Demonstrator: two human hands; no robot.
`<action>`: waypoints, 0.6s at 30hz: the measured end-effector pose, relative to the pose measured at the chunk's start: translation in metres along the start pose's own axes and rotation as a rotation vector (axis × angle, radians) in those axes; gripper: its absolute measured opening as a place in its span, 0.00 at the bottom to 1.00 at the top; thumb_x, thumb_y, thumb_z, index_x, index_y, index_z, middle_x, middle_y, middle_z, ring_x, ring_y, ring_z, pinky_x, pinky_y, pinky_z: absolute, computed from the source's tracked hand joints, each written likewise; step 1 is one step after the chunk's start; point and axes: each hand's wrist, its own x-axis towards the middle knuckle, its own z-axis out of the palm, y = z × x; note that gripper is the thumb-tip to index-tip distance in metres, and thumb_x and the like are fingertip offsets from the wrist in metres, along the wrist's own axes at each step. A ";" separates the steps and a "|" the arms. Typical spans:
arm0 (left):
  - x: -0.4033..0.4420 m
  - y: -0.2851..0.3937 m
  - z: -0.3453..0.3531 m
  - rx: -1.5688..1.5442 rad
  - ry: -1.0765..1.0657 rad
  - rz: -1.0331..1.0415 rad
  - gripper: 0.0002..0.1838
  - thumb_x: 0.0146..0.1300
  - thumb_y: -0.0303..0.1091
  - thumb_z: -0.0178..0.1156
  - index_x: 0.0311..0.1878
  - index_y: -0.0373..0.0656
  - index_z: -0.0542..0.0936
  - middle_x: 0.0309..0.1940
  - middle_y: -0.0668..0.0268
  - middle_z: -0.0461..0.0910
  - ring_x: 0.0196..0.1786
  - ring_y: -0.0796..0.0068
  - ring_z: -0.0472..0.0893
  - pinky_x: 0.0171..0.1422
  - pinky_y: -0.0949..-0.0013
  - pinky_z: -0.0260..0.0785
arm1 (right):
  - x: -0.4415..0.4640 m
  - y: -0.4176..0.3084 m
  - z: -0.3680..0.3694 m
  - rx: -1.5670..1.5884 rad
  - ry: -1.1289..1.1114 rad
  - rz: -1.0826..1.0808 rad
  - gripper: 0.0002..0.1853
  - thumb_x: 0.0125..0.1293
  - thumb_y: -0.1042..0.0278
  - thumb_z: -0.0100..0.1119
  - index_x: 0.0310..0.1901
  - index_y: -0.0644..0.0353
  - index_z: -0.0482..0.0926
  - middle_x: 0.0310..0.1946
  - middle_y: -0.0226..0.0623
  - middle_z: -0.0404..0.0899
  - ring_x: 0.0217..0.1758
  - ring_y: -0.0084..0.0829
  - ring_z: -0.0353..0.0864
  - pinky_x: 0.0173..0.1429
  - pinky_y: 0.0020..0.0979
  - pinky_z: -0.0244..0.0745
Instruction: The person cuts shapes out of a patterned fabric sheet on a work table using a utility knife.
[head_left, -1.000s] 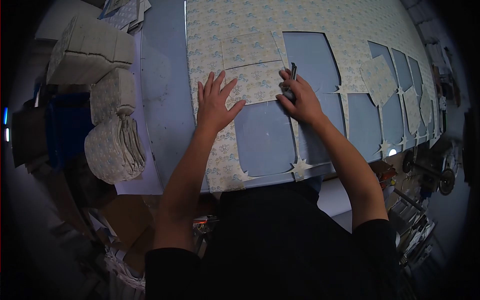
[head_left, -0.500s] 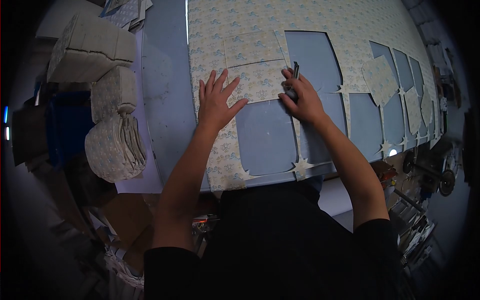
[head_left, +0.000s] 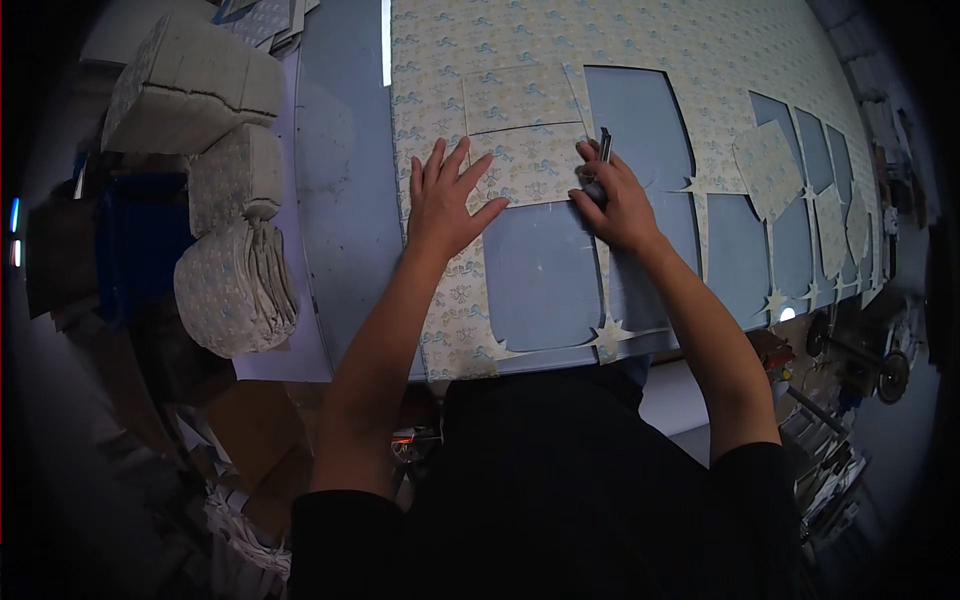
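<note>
A large patterned sheet [head_left: 480, 35] with blue and tan motifs lies over the table, and several panel-shaped openings are cut through it. My left hand [head_left: 445, 205] rests flat on it with fingers spread, at the left edge of a cut panel [head_left: 535, 165]. At that panel's right edge, my right hand [head_left: 618, 200] is closed around a dark utility knife [head_left: 605, 143], whose upper end points away from me. The lower part of the knife is hidden by my fingers. Above the panel, cut lines outline another piece [head_left: 520, 97].
Loose cut pieces [head_left: 768, 170] lie on the sheet at right. Stacks of patterned panels [head_left: 195, 95] stand on the left, near a blue bin [head_left: 145, 245]. The bluish tabletop [head_left: 540, 280] shows through the openings. A cardboard box [head_left: 250, 420] sits below at left.
The scene has shifted slightly to the right in view. Both hands keep about the same places on the sheet, and the knife stays in my right hand.
</note>
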 end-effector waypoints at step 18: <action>0.001 -0.001 0.001 -0.006 0.019 0.001 0.38 0.62 0.65 0.70 0.72 0.57 0.79 0.80 0.63 0.66 0.86 0.53 0.53 0.88 0.37 0.35 | 0.000 0.002 0.002 -0.007 0.035 -0.008 0.16 0.63 0.68 0.71 0.49 0.62 0.78 0.72 0.46 0.75 0.75 0.50 0.72 0.75 0.44 0.70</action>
